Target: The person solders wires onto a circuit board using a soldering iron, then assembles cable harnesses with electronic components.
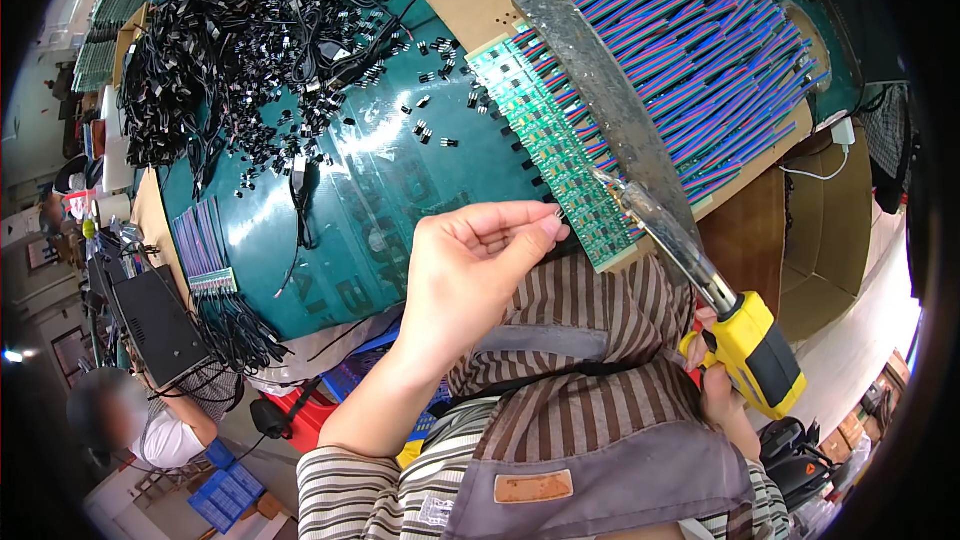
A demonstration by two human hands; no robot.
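Observation:
My right hand [706, 372] grips a yellow and black soldering gun [757, 352] by its handle. Its long metal barrel slants up and left, and its tip is over a row of green circuit boards [560, 155]. My left hand [468, 258] is closed in a pinch at the boards' near left edge; what sits between thumb and forefinger is mostly hidden by the fingertips. Small black connectors line that left edge. A dark, worn metal bar [610, 90] lies across the striped red, blue and black wires [700, 60] running right from the boards.
Loose black connectors [448, 143] lie scattered on the green mat [370, 210]. Behind them rises a heap of black cables [240, 40]. A finished-looking wired strip [212, 280] rests at the left edge. An open cardboard box [830, 225] stands right; a person [165, 430] sits far left.

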